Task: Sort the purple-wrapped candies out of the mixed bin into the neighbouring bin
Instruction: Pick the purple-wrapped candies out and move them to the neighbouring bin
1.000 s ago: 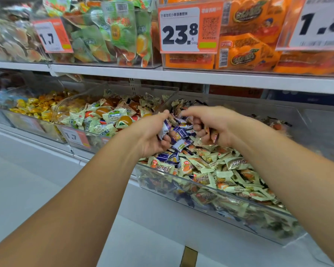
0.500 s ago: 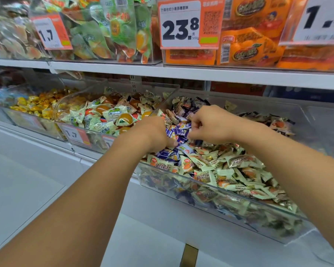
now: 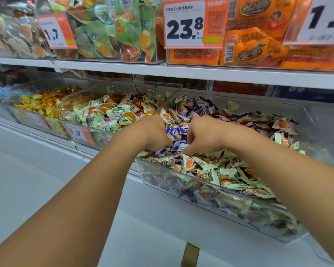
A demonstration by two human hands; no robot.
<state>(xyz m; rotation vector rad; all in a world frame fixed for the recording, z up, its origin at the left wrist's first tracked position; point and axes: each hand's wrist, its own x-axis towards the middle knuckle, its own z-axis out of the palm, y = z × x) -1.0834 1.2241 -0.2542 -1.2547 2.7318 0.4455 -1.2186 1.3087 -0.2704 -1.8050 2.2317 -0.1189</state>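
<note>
The mixed bin (image 3: 210, 187), clear plastic, is heaped with cream-and-orange wrapped candies and a patch of purple-wrapped candies (image 3: 176, 131) near its left end. My left hand (image 3: 152, 133) is knuckles-up at that left edge, its fingers curled round purple candies that stick out under it. My right hand (image 3: 204, 135) sits just to the right, fingers curled down into the purple patch, thumb tip pointing down at the pile. The fingertips of both hands are hidden. The neighbouring bin (image 3: 123, 82) to the left holds green-and-white candies.
Further left stands a bin of yellow candies (image 3: 37, 105). A white shelf (image 3: 239, 74) hangs close above the bins, carrying packaged snacks and price tags (image 3: 185, 24). An orange price label (image 3: 79, 133) is on the neighbouring bin's front. White floor lies below.
Both hands have dropped from above the pile down into the purple patch and turned knuckles-up. The candies once visible in my left hand's fingers are now mostly covered.
</note>
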